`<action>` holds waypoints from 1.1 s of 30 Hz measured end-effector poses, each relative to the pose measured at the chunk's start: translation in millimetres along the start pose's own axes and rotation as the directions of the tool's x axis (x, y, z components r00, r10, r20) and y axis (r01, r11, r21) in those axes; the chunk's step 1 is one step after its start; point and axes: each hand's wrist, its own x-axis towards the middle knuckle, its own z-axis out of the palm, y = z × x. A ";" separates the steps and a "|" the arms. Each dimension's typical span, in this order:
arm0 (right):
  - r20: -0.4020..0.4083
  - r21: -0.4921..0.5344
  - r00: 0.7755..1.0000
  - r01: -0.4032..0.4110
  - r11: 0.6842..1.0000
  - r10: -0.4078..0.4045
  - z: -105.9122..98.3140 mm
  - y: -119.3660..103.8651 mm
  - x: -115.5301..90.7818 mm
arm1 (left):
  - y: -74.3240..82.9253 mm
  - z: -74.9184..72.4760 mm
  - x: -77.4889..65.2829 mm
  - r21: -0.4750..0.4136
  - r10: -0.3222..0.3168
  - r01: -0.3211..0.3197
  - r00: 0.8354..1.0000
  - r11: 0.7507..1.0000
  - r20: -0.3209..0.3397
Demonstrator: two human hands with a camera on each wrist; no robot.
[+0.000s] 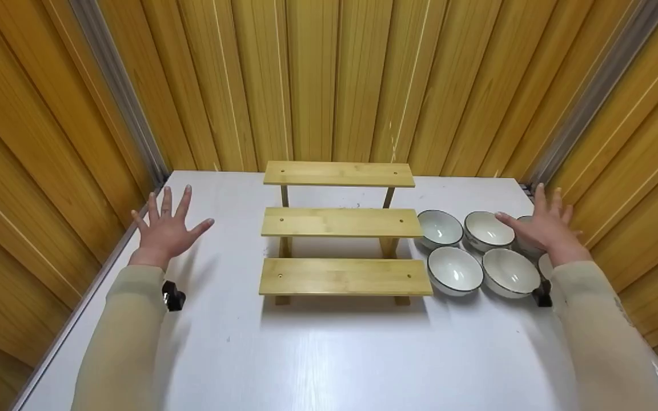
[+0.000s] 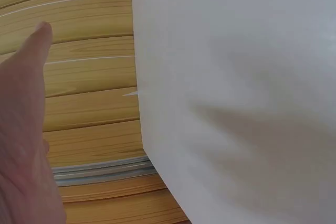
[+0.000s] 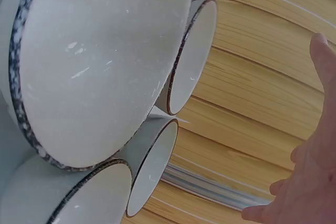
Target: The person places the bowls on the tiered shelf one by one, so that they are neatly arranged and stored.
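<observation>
My left hand hovers over the left side of the white table with its fingers spread, holding nothing. On the right, my right hand is also spread, above the right-hand bowls and partly covering them in the head view. Several white bowls with dark rims stand upright in two rows, among them a front bowl, a bowl beside it and a back bowl. In the right wrist view a large bowl fills the left part, apart from the hand. A three-step wooden rack stands between the hands.
The white table is bounded by wood-panelled walls at the back and sides. Grey metal strips run down the corners. The rack's right end sits close against the nearest bowls.
</observation>
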 end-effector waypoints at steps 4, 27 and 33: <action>-0.007 0.093 1.000 -0.011 0.996 0.011 -4.9 12.0 -9.0 | 2.5 -0.4 -2.1 -0.119 -0.026 0.030 0.999 0.992 0.033; -0.071 0.691 0.865 -0.317 0.650 0.497 -1.2 88.6 -98.9 | 33.2 35.1 -35.6 -0.841 -0.090 0.202 0.979 0.501 0.182; 0.031 0.807 0.811 -0.365 0.464 0.584 18.9 103.4 -112.0 | 48.4 56.8 -48.6 -0.902 -0.076 0.247 0.969 0.353 0.235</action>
